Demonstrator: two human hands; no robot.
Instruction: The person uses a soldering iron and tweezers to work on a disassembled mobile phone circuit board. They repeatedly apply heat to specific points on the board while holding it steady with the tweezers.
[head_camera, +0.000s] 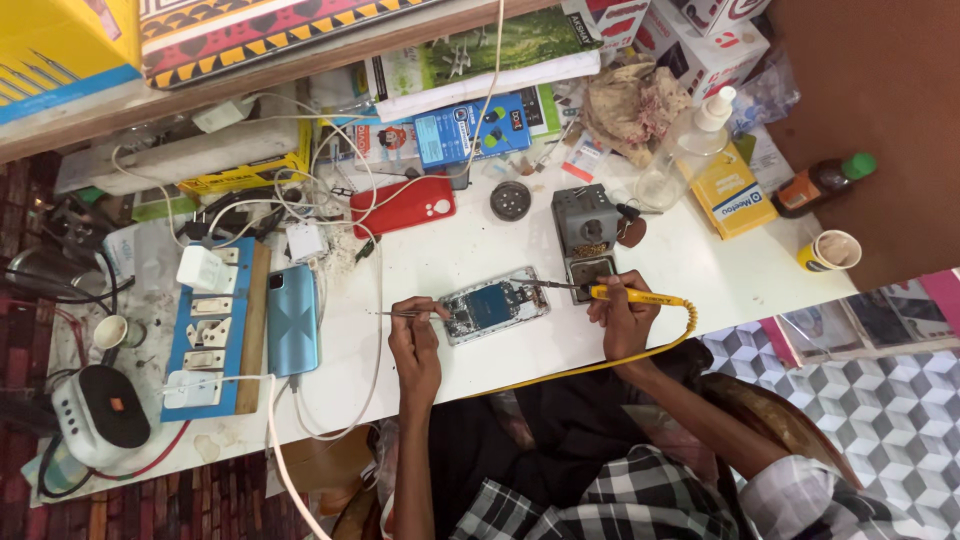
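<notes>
An opened phone (493, 305) lies back-up near the middle of the white counter (690, 270), its board exposed. The right hand (622, 315) rests its heel on the counter, its grip closed around a yellow soldering iron (630, 294) whose tip points left onto the phone's upper edge. The left hand (415, 330) reaches from below, wrist bent, pinching thin tweezers (405, 314) at the phone's left side. Just above stands a grey soldering station (585, 228); a blue phone (292, 320) lies well to the left.
</notes>
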